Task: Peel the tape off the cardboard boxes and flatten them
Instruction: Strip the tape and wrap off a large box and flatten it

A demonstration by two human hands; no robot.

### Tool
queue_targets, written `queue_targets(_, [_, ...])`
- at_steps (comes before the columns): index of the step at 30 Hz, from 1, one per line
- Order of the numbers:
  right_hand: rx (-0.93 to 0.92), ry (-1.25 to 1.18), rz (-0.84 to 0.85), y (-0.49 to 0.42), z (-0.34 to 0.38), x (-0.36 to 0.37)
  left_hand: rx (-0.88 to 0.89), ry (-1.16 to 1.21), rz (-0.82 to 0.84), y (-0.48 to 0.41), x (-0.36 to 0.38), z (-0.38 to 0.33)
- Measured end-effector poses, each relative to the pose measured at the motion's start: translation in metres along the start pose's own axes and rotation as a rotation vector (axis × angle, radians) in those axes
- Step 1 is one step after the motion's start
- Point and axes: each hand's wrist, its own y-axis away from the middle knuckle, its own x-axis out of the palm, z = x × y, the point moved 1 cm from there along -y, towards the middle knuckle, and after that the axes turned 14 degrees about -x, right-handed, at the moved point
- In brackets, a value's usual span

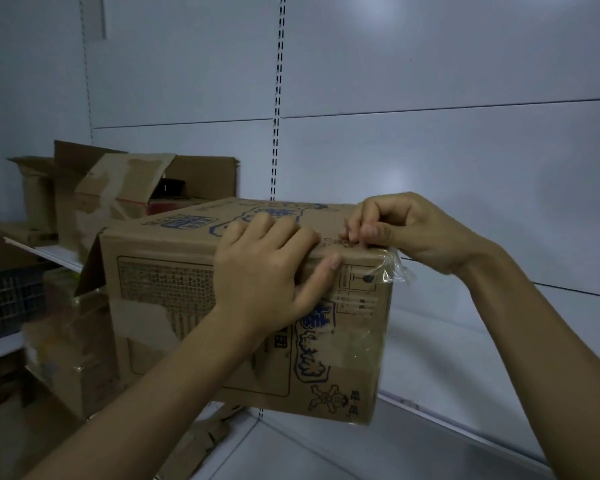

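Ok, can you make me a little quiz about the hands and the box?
1. True or false: the left hand rests on the top edge of the box.
2. What is the right hand picking at? A) tape B) string C) ribbon
3. Fill the gap: loose clear tape hangs at the box's top ____ corner.
Key: 1 true; 2 A; 3 right.
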Motion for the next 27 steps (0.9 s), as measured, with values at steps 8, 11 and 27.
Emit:
queue_targets(8, [-0.115,-0.221,-0.242,0.01,-0.015,0.017,0.007,-0.001,-0.023,0.0,0.004,0.0])
queue_targets(11, [-0.156,-0.283,-0.335,0.012,-0.02,0.021,0.007,0.0,-0.005,-0.001,0.006,0.0])
queue_targets(27, [0.015,0.033,-0.118,0.029,-0.002,0.007,0.148,0.024,0.061,0.004,0.007,-0.003])
